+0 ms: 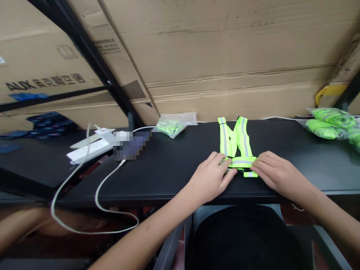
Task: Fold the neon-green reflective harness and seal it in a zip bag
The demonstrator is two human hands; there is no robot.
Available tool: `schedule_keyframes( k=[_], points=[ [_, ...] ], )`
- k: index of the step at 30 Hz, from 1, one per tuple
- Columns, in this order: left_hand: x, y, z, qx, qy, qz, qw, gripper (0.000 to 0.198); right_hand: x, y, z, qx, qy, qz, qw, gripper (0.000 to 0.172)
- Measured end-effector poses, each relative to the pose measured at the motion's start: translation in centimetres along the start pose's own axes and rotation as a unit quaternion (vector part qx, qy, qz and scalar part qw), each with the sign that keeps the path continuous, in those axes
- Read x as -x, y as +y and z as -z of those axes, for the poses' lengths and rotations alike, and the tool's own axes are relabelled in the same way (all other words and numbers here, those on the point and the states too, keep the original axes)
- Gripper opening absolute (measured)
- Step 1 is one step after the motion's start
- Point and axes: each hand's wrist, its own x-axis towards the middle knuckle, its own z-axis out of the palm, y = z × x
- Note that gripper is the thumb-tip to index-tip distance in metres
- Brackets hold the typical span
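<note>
– Neon-yellow items: how many?
– One loose reflective vest (236, 144) on the black table (174, 165), one bagged vest (173, 125) behind it, two hands.
– Anything unclear?
– More bags (330, 122) are cut off at right; a pixelated patch (131, 145) hides something left.
– And the hands?
– The left hand (212, 176) and right hand (277, 174) pinch the vest's near band, fingers narrow. Its length runs away from the person, straps far.

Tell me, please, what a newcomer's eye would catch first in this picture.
The bright yellow vest with grey stripes stands out most, lying flat on the black table. The left hand and the right hand both touch its lower band. More yellow vests in clear bags lie at the table's far right.
</note>
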Motion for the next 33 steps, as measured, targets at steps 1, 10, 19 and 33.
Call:
schedule_keyframes(
  k=[1, 10, 19, 33],
  points=[
    [0.6, 0.2, 0.3, 0.007, 0.002, -0.01, 1.0, 0.038, 0.6, -0.4, 0.3, -0.015, 0.0, 0.003, 1.0, 0.022],
    [5.4, 2.7, 0.1, 0.039, 0.048, -0.076, 0.995, 0.038, 6.1, -3.6, -0.1, 0.064, 0.092, 0.056, 0.992, 0.028],
    [1.9, 0.9, 2.0, 0.193, -0.056, 0.057, 0.978, 0.026, 0.2, 0.9, 2.8, -0.131, -0.056, -0.064, 0.988, 0.034],
    [-2.5, -2.4, -0.4, 0.128, -0.051, 0.077, 0.987, 0.024, -2.1, 5.1, -1.1, -0.017, -0.014, -0.099, 0.995, 0.036]
  ],
)
